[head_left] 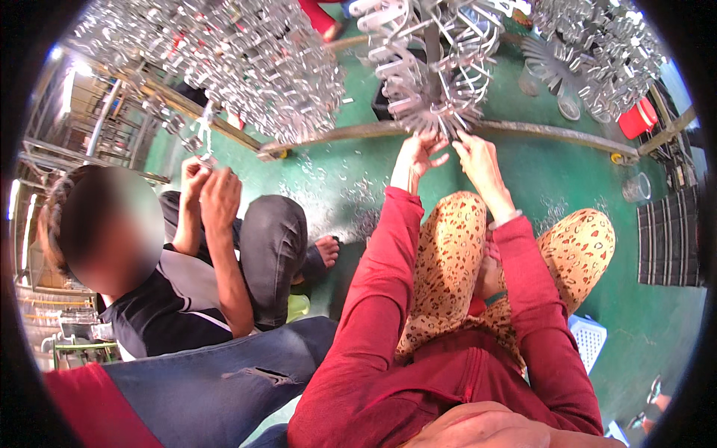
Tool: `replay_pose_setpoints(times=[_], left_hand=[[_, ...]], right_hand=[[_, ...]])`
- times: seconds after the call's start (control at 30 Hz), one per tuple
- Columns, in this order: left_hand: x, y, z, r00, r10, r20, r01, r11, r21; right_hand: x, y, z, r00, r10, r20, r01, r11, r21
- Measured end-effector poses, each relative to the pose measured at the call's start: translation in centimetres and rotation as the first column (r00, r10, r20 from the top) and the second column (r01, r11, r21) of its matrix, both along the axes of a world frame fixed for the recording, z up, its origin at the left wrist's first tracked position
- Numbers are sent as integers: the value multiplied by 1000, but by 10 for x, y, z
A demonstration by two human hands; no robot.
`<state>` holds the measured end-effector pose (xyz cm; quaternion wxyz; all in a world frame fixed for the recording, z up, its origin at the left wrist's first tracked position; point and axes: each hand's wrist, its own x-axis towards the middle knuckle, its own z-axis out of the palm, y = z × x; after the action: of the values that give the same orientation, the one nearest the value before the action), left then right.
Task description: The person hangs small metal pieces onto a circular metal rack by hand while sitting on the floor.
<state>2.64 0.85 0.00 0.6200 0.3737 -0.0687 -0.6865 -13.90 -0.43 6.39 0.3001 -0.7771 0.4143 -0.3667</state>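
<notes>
Ahead of me hangs a tall round cluster of shiny silver curved metal pieces (437, 71), with flat prongs fanned out around its bottom. My left hand (420, 155) reaches up to the lower left of that fan, thumb and fingers apart, its fingertips at the prongs. Just right of it, my right hand (480, 160) has thumb and forefinger brought together at the lower prongs. Whatever sits between those fingertips is too small to make out. Both wrists are raised above my patterned knees.
A co-worker at left handles small metal pieces (208, 160) at another dense hanging rack (246, 67). A wooden rail (358, 133) crosses below the racks. Small bits lie scattered on the green floor. At right are a red container (637, 118), a clear cup (637, 187) and a dark crate (670, 237).
</notes>
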Motion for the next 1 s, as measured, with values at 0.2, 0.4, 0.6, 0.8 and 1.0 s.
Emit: replay_pose_setpoints(times=[0.2, 0.4, 0.6, 0.8, 1.0], left_hand=[[2, 2, -1, 997, -47, 68, 45, 998, 37], [-7, -3, 3, 995, -34, 90, 29, 998, 60], [1, 12, -6, 999, 4, 44, -6, 999, 49], [-13, 9, 5, 999, 15, 44, -16, 999, 30], [-21, 9, 2, 998, 66, 19, -66, 998, 20]], right_hand=[[9, 19, 48, 961, -46, 273, -48, 943, 330], [11, -3, 48, 982, -97, 160, 90, 995, 49], [27, 3, 83, 993, -114, -1, 114, 993, -18], [28, -9, 109, 974, -149, -170, 121, 979, -165], [19, 3, 112, 976, -189, -109, 171, 973, -154]])
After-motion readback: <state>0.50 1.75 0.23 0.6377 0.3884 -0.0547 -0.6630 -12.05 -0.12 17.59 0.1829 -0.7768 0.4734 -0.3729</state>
